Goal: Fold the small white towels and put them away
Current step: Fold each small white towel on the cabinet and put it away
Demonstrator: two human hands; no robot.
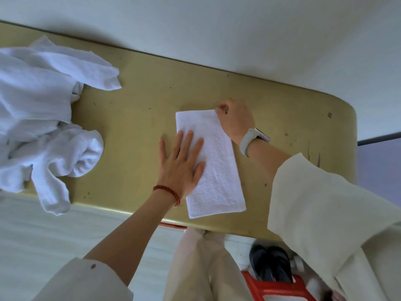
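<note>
A small white towel [219, 170] lies folded into a long rectangle on the yellow table [141, 118], reaching from mid-table to the near edge. My left hand [181, 166] lies flat with spread fingers on the towel's left side, pressing it down. My right hand [235, 119] pinches the towel's far right corner with curled fingers. A heap of unfolded white towels [43, 118] sits at the table's left end, one hanging over the near edge.
A pale wall [238, 29] runs directly behind the table. The table's rounded right end [349, 118] is close to my right arm. Below the near edge are a red plastic stool [280, 287] and a dark shoe [271, 263] on the floor.
</note>
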